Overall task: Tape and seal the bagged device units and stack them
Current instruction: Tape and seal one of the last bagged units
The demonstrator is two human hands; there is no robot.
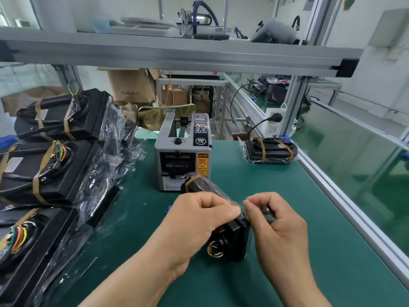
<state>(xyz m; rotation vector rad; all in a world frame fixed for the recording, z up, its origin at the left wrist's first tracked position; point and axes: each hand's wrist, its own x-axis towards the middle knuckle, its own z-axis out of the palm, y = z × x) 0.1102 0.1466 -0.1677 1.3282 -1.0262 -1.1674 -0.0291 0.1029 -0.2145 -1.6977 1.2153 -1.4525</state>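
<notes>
Both hands, left hand (199,216) and right hand (272,216), pinch the bag (218,191) over the device (232,235) between them; best pull film taut before taping.

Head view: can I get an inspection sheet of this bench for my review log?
Surface: green mat on a metal-edged bench.
Job's things: bagged unit at the front, between the hands; taped units piled at left; single taped unit at far right; tape dispenser in the centre.
Clutter: cardboard boxes behind the bench; loose bag film beside the left pile.
Grippers: left hand and right hand each pinch the bagged unit's film at its top edge.
Cables: black cord plugged into a white socket; coloured wires on the units.
Surroundings: overhead shelf carrying equipment; green surface beyond the right rail.
</notes>
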